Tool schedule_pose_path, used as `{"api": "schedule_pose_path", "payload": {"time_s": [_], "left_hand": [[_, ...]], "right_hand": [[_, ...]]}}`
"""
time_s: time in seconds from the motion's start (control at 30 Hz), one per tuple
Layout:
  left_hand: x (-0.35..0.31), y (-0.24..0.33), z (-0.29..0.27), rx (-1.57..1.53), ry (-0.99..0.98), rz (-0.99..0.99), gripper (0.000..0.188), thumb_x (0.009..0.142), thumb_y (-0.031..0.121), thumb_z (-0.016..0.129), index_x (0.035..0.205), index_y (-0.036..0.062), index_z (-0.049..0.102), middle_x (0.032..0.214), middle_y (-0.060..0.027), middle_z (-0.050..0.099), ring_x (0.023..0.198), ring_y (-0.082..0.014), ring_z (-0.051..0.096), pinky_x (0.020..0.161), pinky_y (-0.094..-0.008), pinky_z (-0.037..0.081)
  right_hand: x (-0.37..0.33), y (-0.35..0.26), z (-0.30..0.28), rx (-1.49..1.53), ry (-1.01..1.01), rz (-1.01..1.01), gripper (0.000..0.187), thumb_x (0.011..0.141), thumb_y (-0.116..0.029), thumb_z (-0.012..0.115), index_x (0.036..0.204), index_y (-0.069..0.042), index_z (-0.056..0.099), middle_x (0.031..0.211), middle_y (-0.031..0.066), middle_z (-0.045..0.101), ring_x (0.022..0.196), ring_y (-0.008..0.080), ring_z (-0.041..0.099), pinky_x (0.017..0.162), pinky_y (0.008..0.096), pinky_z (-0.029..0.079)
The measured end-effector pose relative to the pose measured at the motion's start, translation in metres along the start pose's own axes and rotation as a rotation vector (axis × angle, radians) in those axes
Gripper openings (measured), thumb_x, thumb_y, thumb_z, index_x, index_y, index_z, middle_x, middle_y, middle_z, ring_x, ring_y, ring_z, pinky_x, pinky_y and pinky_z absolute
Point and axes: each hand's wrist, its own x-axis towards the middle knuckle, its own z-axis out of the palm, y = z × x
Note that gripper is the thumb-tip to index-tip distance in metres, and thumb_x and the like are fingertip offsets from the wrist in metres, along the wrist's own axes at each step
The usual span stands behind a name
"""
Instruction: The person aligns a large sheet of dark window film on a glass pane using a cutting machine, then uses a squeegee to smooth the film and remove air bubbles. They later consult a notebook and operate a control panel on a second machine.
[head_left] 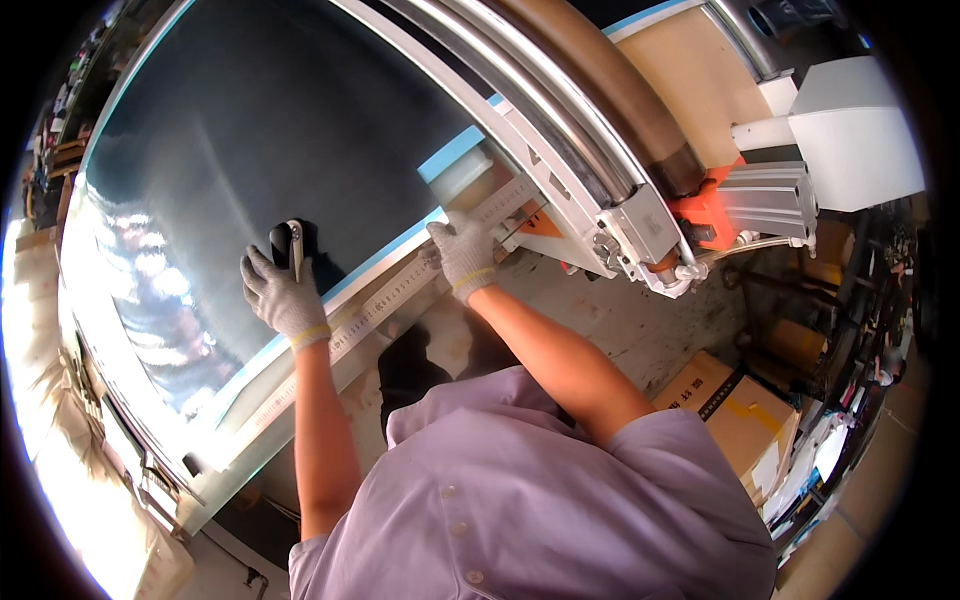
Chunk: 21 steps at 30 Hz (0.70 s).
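A large glossy black sheet (330, 120) lies on the table, with a light blue strip (408, 238) along its near edge. My left hand (285, 298), in a grey knit glove, is on the sheet near that edge. Its fingers close round a small black and silver hand tool (295, 245), whose exact kind I cannot make out. My right hand (464, 258), gloved alike, has its fingers curled in at the table's near edge, where a printed ruler strip (385, 298) runs. What those fingers grip is hidden. Just beyond them sits a pale block with a blue top edge (450, 153).
A machine beam with long metal rollers (545, 110) and a brown roller (610, 75) crosses the table at the right. At its end are an orange bracket (708, 212) and a grey motor housing (768, 200). A cardboard box (725, 415) stands on the floor behind right.
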Motion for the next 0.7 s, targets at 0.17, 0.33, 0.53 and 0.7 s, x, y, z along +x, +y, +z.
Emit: {"api": "schedule_pose_path", "payload": {"time_s": [0.17, 0.33, 0.53, 0.7], "left_hand": [[0.002, -0.027, 0.007, -0.27, -0.396, -0.142, 0.062, 0.091, 0.037, 0.071, 0.141, 0.0076, 0.05, 0.126, -0.0185, 0.06, 0.112, -0.0359, 0.062, 0.088, -0.0452, 0.053], [-0.095, -0.012, -0.045, -0.399, -0.551, 0.191, 0.048, 0.089, 0.035, 0.072, 0.127, 0.007, 0.061, 0.106, -0.0186, 0.068, 0.087, -0.0371, 0.07, 0.07, -0.0473, 0.057], [-0.069, 0.045, -0.045, -0.216, -0.588, 0.125, 0.057, 0.095, 0.033, 0.061, 0.145, 0.0103, 0.043, 0.103, -0.0168, 0.064, 0.084, -0.0368, 0.069, 0.062, -0.0481, 0.056], [-0.041, 0.053, -0.033, -0.266, -0.544, 0.408, 0.063, 0.085, 0.028, 0.069, 0.14, 0.0055, 0.049, 0.132, -0.0216, 0.053, 0.124, -0.0418, 0.051, 0.106, -0.0537, 0.04]], "right_hand": [[-0.001, -0.005, 0.0, 0.034, -0.009, 0.034, 0.016, 0.094, -0.005, 0.064, 0.082, 0.0, 0.055, 0.066, 0.01, 0.062, 0.048, 0.0147, 0.062, 0.039, 0.0276, 0.045], [0.001, -0.004, -0.003, 0.078, -0.013, 0.084, 0.016, 0.093, -0.005, 0.064, 0.081, -0.001, 0.055, 0.066, 0.01, 0.063, 0.043, 0.0143, 0.059, 0.038, 0.0275, 0.042], [0.004, -0.006, -0.007, 0.022, -0.062, 0.011, 0.012, 0.089, -0.009, 0.067, 0.083, 0.002, 0.064, 0.072, 0.0109, 0.067, 0.048, 0.0161, 0.063, 0.042, 0.0286, 0.052], [0.004, -0.001, -0.009, -0.263, 0.044, -0.152, 0.015, 0.089, -0.011, 0.068, 0.085, 0.003, 0.066, 0.071, 0.0099, 0.067, 0.058, 0.0192, 0.062, 0.055, 0.0344, 0.05]]}}
